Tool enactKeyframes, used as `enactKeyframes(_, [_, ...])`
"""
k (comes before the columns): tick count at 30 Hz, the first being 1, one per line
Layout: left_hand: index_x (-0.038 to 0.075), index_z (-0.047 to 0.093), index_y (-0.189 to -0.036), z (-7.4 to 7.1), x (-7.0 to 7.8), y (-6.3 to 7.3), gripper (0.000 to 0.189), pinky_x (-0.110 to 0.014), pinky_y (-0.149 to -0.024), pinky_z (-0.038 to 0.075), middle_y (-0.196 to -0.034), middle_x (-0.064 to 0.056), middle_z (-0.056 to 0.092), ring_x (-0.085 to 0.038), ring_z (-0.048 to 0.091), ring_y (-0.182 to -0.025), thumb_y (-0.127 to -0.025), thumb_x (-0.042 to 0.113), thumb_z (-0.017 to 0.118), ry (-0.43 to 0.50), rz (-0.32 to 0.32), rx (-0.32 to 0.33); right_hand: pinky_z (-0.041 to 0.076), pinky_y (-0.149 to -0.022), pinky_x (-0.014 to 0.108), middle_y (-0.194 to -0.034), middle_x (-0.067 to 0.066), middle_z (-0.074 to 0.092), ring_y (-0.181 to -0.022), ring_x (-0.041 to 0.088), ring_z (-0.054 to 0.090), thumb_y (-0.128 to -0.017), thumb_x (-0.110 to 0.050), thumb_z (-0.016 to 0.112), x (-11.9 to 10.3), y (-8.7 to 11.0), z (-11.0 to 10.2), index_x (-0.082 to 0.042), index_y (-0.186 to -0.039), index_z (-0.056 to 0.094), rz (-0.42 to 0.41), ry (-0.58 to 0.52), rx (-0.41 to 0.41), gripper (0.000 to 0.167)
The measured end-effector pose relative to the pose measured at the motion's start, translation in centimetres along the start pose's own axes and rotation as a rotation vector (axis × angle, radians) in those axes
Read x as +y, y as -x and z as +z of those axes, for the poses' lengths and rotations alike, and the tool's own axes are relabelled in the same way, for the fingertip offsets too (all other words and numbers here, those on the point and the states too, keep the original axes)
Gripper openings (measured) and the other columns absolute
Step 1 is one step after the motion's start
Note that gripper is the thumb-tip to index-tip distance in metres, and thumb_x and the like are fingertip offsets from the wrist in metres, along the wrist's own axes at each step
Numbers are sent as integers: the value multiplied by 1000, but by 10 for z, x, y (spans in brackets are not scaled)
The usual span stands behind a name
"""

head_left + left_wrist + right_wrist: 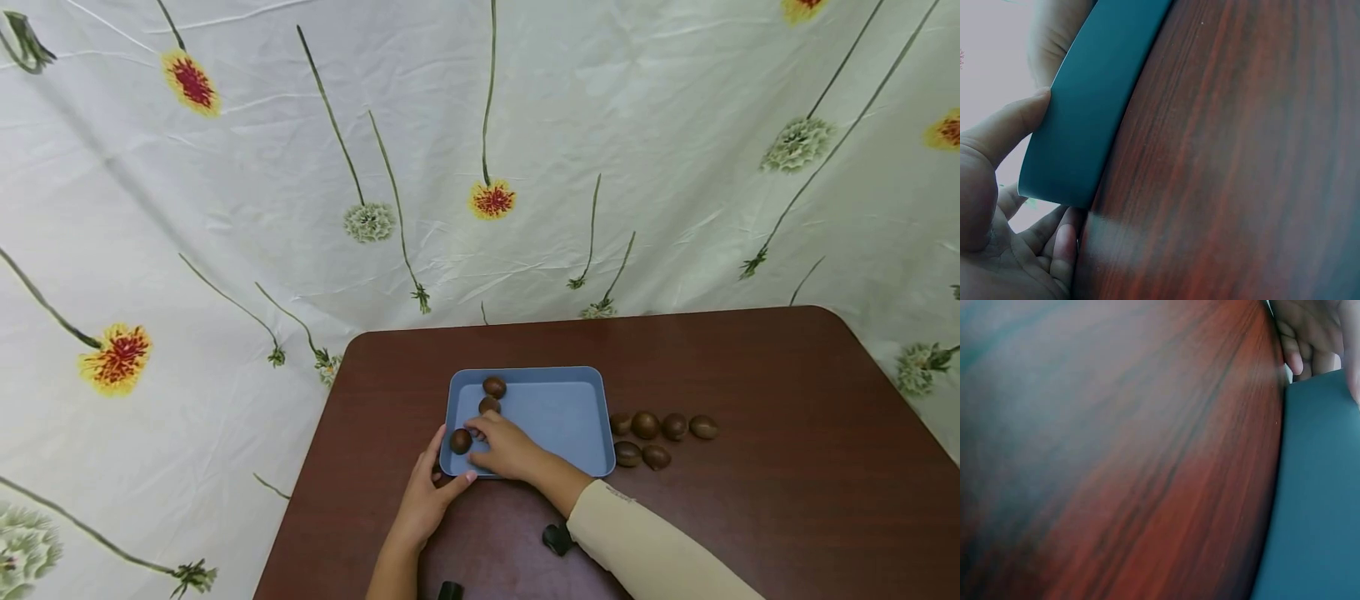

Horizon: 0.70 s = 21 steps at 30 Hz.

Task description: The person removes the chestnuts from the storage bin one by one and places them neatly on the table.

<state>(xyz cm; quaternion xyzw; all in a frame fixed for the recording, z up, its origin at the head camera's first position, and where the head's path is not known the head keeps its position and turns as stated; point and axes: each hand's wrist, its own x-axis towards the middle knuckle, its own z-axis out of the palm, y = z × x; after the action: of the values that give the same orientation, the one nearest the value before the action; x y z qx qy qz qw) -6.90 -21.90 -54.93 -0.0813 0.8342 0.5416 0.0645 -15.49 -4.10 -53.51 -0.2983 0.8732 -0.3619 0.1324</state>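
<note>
A shallow blue tray (558, 417) lies on the table, three round brown nuts near its left side. One nut (494, 387) is by the far rim, another nut (489, 405) just below it, and a third nut (461, 441) near the left corner. My left hand (423, 500) holds the tray's near left corner, its thumb (1019, 122) against the outer wall in the left wrist view. Reaching over the near rim, my right hand (506, 448) has thumb and forefinger apart just right of the third nut. Its other fingers are partly hidden.
Outside the tray's right wall, several more brown nuts (674, 427) lie in two rows on the dark red-brown table (787, 500). A flower-printed white cloth (675, 167) hangs behind the table. Black wrist-worn gear (557, 539) shows by the right sleeve.
</note>
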Motion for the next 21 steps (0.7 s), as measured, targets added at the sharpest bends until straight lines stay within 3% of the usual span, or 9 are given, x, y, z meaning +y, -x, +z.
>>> enactKeyframes(8, [35, 22, -162, 1, 0, -1, 95, -48, -105, 38, -156, -13, 36, -34, 42, -135, -87, 43, 80, 1, -2, -6, 50, -91, 30, -111, 0, 59, -102, 12, 58, -91, -25, 76, 0, -3, 4, -15, -127, 67, -7, 40, 17, 38])
enactKeyframes(13, [36, 22, -162, 0, 0, 0, 95, -49, -104, 39, -157, -12, 35, -34, 42, -133, -87, 43, 79, 11, -10, -10, 51, -93, 32, -113, 1, 59, -104, 15, 60, -89, -33, 79, -1, -4, 6, -16, -127, 66, -11, 88, 22, 43])
enactKeyframes(21, [39, 23, -161, 1, 0, 1, 93, -52, -107, 37, -157, -12, 35, -34, 41, -136, -87, 42, 79, 12, -5, -11, 49, -87, 30, -105, -2, 56, -94, 12, 55, -87, -34, 81, 0, -4, 9, -20, -121, 68, -21, 134, 38, 39])
